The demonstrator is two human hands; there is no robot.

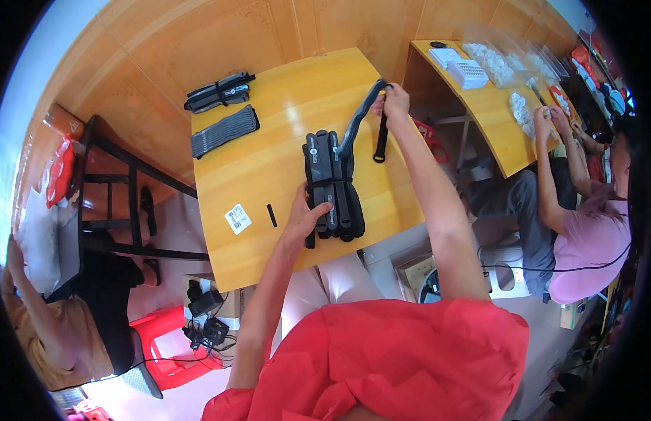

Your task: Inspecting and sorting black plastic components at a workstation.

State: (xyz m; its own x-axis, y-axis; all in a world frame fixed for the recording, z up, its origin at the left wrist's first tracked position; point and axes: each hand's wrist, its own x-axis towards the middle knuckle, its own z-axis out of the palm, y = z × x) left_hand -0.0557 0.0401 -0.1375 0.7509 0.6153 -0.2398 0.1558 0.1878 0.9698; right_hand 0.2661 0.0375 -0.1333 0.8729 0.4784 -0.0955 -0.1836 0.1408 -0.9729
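Note:
A thick bundle of folded black straps [325, 182] lies on the yellow wooden table, with a thin dark band around its middle. My left hand [306, 216] grips its near left side, thumb on top and fingers down along the edge. Up and to the right, my right hand [394, 103] is closed on one black strap [359, 116] that rises in a curve from the bundle's far right part. From that hand a strap end with a ring-like tip [380, 144] hangs down. The fingertips of my right hand are partly hidden.
Another tied black bundle [220, 92] and a stack of flat dark straps [226, 131] lie at the far left. A white label card [237, 219] and short black strip [271, 215] lie nearer. Co-workers sit left and right; the right table [473, 105] holds bagged white parts.

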